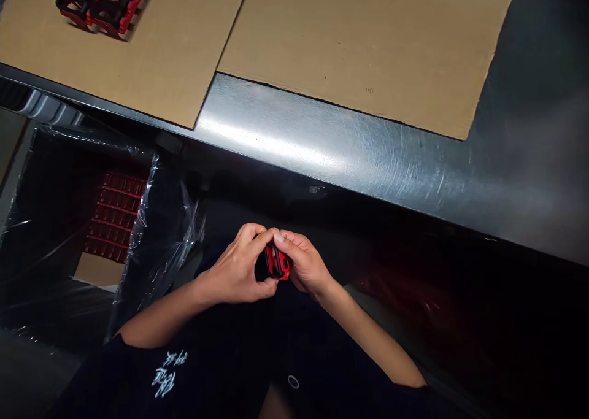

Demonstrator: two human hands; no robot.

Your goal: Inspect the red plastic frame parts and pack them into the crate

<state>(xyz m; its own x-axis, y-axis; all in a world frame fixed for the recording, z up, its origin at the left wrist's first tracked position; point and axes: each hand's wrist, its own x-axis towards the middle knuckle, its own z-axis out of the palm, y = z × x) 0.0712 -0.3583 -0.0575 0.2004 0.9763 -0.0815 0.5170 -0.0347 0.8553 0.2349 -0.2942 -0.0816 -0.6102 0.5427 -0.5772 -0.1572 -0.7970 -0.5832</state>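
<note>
by the table (331, 143), a box (159, 235) holds red parts (116, 215).

Red-and-black piece (283, 267), tan cardboard (359, 45)

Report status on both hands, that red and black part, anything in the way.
Left hand and right hand both gripping red-black part. Part held short of metal table. Nothing visibly in the way.

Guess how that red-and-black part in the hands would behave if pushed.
The red-and-black part seems stiff, its edges looking straight. The opening in its frame suggests it's light for its size. Its angular outline probably means sliding, not rolling.
</note>
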